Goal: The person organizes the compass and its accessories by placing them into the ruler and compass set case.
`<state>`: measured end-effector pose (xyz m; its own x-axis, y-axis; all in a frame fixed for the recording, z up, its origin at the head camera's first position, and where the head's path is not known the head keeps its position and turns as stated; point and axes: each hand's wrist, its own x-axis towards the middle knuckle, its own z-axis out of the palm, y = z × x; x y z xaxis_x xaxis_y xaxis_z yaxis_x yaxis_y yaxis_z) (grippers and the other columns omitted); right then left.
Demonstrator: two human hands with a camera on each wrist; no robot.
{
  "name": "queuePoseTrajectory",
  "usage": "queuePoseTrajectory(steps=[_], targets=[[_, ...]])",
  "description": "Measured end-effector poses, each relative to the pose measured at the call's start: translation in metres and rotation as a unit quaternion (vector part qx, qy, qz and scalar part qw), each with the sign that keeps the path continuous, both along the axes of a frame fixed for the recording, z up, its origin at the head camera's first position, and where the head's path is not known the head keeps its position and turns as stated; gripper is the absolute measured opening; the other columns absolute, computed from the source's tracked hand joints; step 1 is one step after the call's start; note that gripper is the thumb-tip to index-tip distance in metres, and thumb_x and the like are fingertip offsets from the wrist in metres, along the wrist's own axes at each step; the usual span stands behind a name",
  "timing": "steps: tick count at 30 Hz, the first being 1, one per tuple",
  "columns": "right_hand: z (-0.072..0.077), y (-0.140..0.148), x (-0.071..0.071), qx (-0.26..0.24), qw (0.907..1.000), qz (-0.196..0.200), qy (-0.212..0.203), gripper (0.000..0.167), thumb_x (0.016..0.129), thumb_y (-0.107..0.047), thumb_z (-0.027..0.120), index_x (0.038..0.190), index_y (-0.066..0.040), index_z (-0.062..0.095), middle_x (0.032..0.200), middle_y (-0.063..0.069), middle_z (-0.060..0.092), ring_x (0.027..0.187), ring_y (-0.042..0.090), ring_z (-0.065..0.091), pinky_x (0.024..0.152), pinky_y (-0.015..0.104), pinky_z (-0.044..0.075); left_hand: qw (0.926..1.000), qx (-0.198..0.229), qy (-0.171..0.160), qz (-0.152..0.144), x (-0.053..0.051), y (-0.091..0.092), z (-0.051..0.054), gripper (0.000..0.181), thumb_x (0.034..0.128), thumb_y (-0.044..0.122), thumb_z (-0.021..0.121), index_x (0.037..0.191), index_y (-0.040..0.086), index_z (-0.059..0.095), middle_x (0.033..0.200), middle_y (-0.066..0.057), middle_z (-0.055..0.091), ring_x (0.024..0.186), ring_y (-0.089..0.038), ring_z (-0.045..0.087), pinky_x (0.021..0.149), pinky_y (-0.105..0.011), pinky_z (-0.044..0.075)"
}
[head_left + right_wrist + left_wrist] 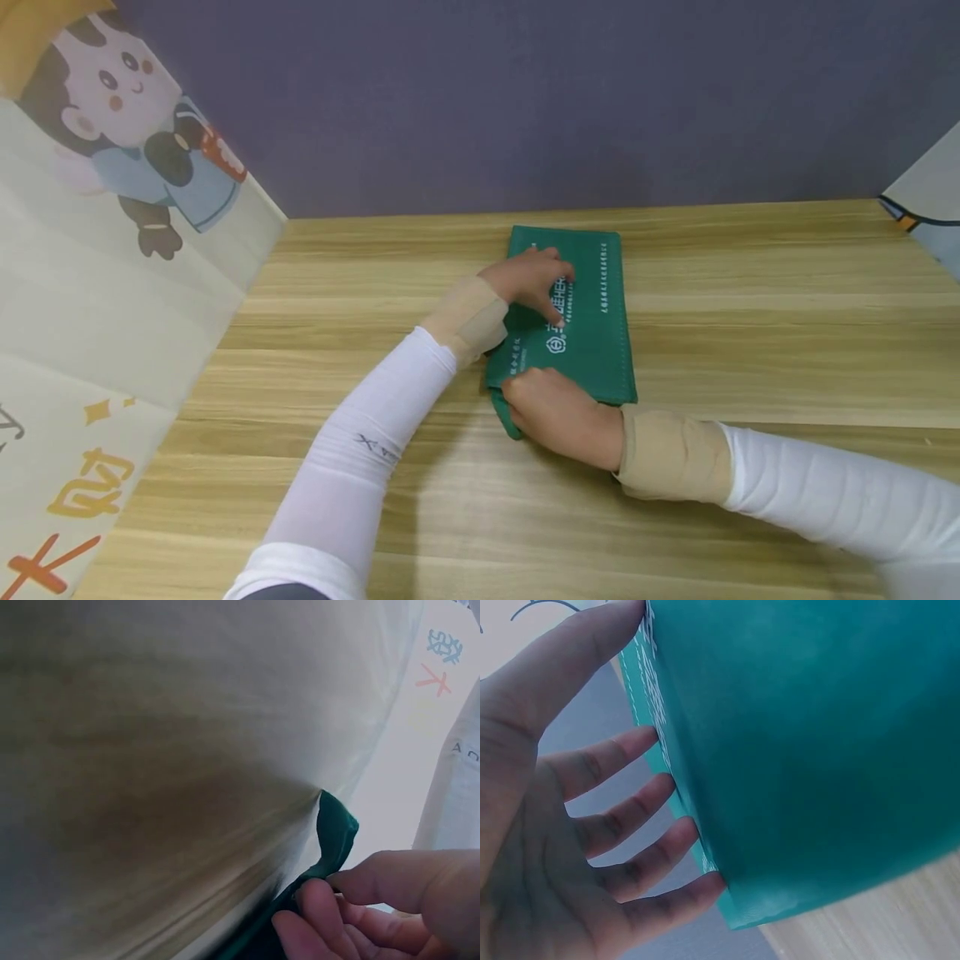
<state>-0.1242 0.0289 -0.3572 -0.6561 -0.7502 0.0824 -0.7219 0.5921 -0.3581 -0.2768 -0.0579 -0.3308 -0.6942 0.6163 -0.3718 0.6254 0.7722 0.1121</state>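
Note:
A flat green pouch [596, 350] with white printing lies on the wooden table, its short edge toward me. My left hand [531, 277] is over its upper left part, thumb and fingers spread apart. In the left wrist view the fingertips [681, 834] touch the printed face near a fold. At the near left corner my right hand [558, 417] pinches the pouch's edge between thumb and fingers. A green strap loop [337, 832] sticks out beside that grip. What exactly lies between the right fingertips is partly hidden.
The wood-grain table [750, 333] runs back to a dark blue-grey panel [562, 108]. On the left stands a pale wall [172, 325] with a cartoon figure and lettering. A pale printed panel [933, 179] borders the table's right side.

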Motion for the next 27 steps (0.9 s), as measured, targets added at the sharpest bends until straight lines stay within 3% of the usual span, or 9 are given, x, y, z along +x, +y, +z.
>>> queuePoseTrajectory(steps=[12, 18, 23, 27], targets=[[0.000, 0.008, -0.004, -0.012, 0.9995, 0.030, -0.005, 0.034, 0.084, 0.003, 0.059, 0.058, -0.014, 0.048, 0.052, -0.006, 0.042, 0.050, 0.004, 0.043, 0.048, 0.016, 0.035, 0.9998, 0.007, -0.008, 0.014, 0.002, -0.001, 0.000, 0.073, 0.0784, 0.045, 0.073, 0.139, 0.016, 0.044, 0.139, -0.009, 0.038, 0.134, -0.026, 0.032, 0.116, -0.043, 0.017], [-0.007, 0.013, -0.004, -0.038, 0.9987, 0.031, -0.010, 0.025, 0.087, -0.004, 0.062, 0.064, -0.013, 0.055, 0.059, -0.006, 0.050, 0.056, 0.004, 0.049, 0.053, 0.018, 0.042, 0.9995, 0.027, -0.007, 0.018, 0.003, -0.005, -0.004, 0.072, 0.0793, 0.042, 0.073, 0.139, 0.015, 0.044, 0.138, -0.009, 0.039, 0.134, -0.027, 0.032, 0.117, -0.043, 0.016], [-0.007, 0.029, -0.007, -0.074, 0.9951, 0.028, -0.060, 0.009, 0.087, -0.014, 0.066, 0.079, -0.010, 0.067, 0.069, -0.007, 0.059, 0.062, 0.002, 0.053, 0.057, 0.018, 0.047, 0.9955, 0.095, -0.005, 0.006, 0.006, -0.020, -0.013, 0.066, 0.0826, 0.040, 0.071, 0.137, 0.012, 0.046, 0.139, -0.009, 0.042, 0.132, -0.026, 0.035, 0.113, -0.037, 0.027], [0.005, 0.056, -0.016, -0.093, 0.9947, -0.015, -0.040, 0.015, 0.088, -0.015, 0.066, 0.095, -0.003, 0.069, 0.085, 0.002, 0.067, 0.073, 0.008, 0.061, 0.064, 0.024, 0.053, 0.9860, 0.166, 0.010, 0.015, 0.010, -0.052, -0.013, 0.061, 0.0850, 0.036, 0.069, 0.135, 0.008, 0.048, 0.138, -0.010, 0.045, 0.129, -0.024, 0.041, 0.108, -0.035, 0.034]])
